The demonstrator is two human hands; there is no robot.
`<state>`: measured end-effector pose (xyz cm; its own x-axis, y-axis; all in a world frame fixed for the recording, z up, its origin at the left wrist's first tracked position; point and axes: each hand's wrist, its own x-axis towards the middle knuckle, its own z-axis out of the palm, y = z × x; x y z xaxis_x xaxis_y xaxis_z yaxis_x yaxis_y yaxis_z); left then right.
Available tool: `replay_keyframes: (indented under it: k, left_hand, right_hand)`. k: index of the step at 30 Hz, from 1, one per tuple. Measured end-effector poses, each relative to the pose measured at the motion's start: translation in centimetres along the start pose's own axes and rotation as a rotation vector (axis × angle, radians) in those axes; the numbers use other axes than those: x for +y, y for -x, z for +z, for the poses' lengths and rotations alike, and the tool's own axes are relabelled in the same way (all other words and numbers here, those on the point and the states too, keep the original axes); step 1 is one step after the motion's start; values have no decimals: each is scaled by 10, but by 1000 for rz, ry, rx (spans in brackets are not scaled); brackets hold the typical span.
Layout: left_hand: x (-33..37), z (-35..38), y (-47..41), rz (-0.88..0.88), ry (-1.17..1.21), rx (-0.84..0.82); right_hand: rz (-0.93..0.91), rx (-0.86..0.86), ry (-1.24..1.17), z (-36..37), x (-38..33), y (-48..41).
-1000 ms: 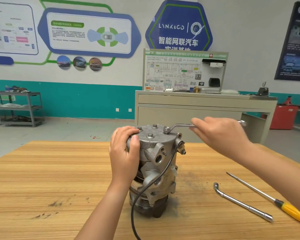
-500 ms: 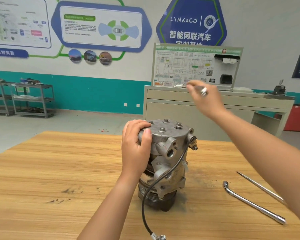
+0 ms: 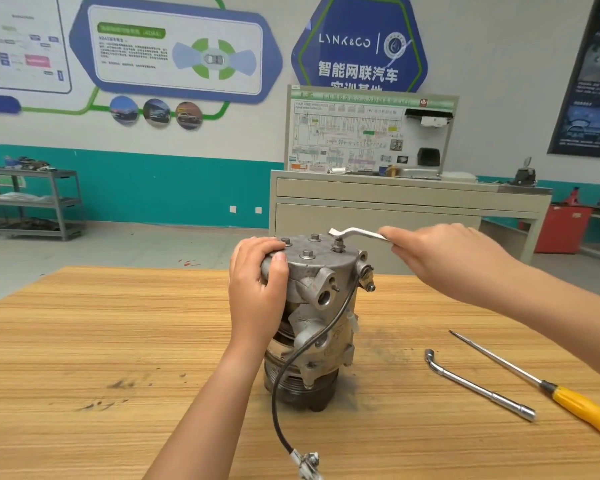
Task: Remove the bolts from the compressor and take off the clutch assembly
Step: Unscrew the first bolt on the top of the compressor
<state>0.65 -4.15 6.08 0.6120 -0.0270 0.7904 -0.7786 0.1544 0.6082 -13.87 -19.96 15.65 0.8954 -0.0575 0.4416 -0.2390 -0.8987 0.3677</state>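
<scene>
A grey metal compressor (image 3: 321, 292) stands upright on the wooden table (image 3: 101, 341), with its dark pulley end down. Several bolts (image 3: 307, 253) stick up from its flat top plate. My left hand (image 3: 257, 289) grips the compressor's upper left side. My right hand (image 3: 444, 261) holds a silver offset wrench (image 3: 355, 233) whose ring end hovers just above the raised right-hand bolt (image 3: 338, 244). A black cable (image 3: 291, 362) hangs from the compressor down to a connector near the table's front edge.
A bent socket wrench (image 3: 478, 386) and a yellow-handled screwdriver (image 3: 582, 407) lie on the table at the right. Behind the table stand a grey cabinet (image 3: 395, 209) with a wiring display board, a metal shelf trolley (image 3: 32, 202) at the left and a red cabinet at the right.
My right hand lifted the wrench off the bolt, swung it up and back, and has now brought it down again over the right-hand bolt. My left hand kept its grip.
</scene>
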Motion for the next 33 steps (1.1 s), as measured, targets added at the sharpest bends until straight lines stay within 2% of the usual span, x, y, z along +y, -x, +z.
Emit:
replay_keyframes:
  k: [7, 26, 29, 31, 32, 33]
  left_hand:
    - [1, 1, -1, 1, -5, -4]
    - [3, 0, 0, -22, 0, -12]
    - [2, -1, 0, -22, 6, -19]
    - [1, 1, 0, -10, 7, -10]
    - [1, 2, 0, -10, 8, -3]
    - [1, 3, 0, -13, 9, 3]
  right_hand:
    - [62, 53, 242, -15, -4, -3]
    - [32, -53, 389, -21, -25, 2]
    - [78, 94, 375, -6, -21, 10]
    - [12, 411, 189, 14, -5, 12]
    - [-18, 526, 85, 26, 3, 9]
    - [-21, 556, -19, 36, 9, 2]
